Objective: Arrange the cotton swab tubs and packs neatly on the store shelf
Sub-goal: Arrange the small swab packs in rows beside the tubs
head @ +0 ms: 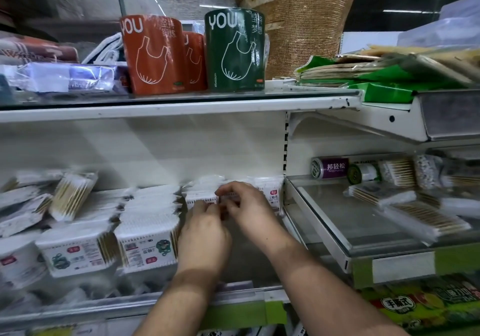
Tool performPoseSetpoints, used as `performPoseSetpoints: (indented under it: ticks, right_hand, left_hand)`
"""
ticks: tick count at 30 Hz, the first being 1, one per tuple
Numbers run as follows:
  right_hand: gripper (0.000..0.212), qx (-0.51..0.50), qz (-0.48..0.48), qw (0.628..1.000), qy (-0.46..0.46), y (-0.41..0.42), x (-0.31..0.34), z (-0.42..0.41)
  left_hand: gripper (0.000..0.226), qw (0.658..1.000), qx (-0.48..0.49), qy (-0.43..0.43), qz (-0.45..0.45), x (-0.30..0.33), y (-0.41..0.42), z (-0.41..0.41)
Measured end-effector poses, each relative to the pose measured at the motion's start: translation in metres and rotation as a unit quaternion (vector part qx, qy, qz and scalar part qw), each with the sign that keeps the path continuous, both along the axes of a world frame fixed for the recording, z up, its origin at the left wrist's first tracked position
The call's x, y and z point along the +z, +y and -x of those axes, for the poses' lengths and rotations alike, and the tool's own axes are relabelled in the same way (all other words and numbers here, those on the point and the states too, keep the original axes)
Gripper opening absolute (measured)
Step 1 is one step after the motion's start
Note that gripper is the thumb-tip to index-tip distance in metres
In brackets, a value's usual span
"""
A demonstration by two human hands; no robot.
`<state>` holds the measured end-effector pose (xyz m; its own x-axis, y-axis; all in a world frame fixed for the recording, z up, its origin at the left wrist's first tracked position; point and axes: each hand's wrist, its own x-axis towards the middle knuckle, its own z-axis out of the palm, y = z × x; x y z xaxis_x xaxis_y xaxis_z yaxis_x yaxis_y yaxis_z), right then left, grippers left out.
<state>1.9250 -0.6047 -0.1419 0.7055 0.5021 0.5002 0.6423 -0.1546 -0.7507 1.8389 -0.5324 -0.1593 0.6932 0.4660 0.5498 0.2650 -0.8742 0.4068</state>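
White cotton swab packs [270, 192] stand in a row at the back right of the middle shelf [249, 255]. My left hand [205, 229] and my right hand [246, 205] meet there, fingers curled on the small pack [201, 196] between them. Stacked rows of swab packs [148, 221] and a labelled tub [75, 253] fill the shelf to the left. Loose packs with wooden sticks [71, 195] lean at odd angles at the far left.
The upper shelf [181, 104] carries orange rolls [153, 55] and a green roll [235, 49] of bags. The right-hand shelf bay [358, 221] holds loose swab packs [426, 218] and a purple tube [331, 168]. A white divider [285, 153] separates the bays.
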Motion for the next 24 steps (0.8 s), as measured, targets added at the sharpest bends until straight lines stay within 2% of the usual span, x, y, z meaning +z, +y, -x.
performPoseSetpoints:
  ticks: [4, 10, 13, 19, 24]
  right_hand:
    - [0.038, -0.001, 0.042, 0.998, -0.056, -0.005, 0.001, 0.009]
    - [0.038, -0.011, 0.058, 0.997, -0.039, -0.015, 0.006, 0.022]
    - [0.039, -0.033, 0.072, 0.997, -0.025, -0.025, 0.015, 0.031]
    - [0.037, -0.100, 0.120, 0.987, -0.024, -0.054, 0.044, 0.056]
    - [0.027, -0.129, 0.093, 0.986, -0.055, -0.096, 0.063, 0.072]
  left_hand:
    - [0.026, 1.000, 0.003, -0.001, -0.028, -0.003, 0.000, -0.002]
    - [0.019, 0.999, 0.005, 0.006, -0.044, -0.003, -0.002, -0.001]
    - [0.020, 0.999, -0.028, -0.013, -0.024, 0.004, -0.004, 0.003]
    - [0.008, 0.993, -0.107, -0.046, 0.009, 0.027, -0.023, 0.012]
    - [0.009, 0.981, -0.178, -0.072, 0.039, 0.046, -0.054, 0.007]
